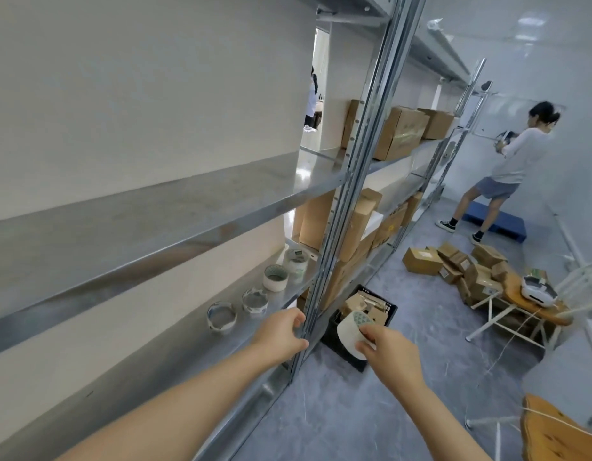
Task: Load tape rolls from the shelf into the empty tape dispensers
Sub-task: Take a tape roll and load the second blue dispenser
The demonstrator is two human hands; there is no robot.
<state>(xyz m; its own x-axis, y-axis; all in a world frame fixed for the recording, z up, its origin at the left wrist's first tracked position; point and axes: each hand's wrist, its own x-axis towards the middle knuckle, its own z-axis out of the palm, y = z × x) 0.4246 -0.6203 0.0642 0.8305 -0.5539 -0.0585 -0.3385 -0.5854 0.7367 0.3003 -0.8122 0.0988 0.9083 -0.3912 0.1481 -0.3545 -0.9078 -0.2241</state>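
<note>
My right hand (387, 347) grips a wide whitish tape roll (349, 331) with a green-patterned core, held out in the aisle over a black crate. My left hand (283, 334) rests on the front edge of the metal shelf (175, 354), its fingers curled by the upright post (324, 277). On that shelf stand several tape rolls: a thin one (221, 317), another thin one (254, 301), a thick white one (275, 277) and a clear wrapped one (296, 262). No tape dispenser is plainly visible.
A black crate (361, 319) holding cardboard pieces sits on the floor by the rack. Cardboard boxes (401, 131) fill the farther shelves, and more boxes (461, 264) lie piled on the floor. A wooden folding table (534, 304) stands at right. A person (514, 168) stands at the aisle's end.
</note>
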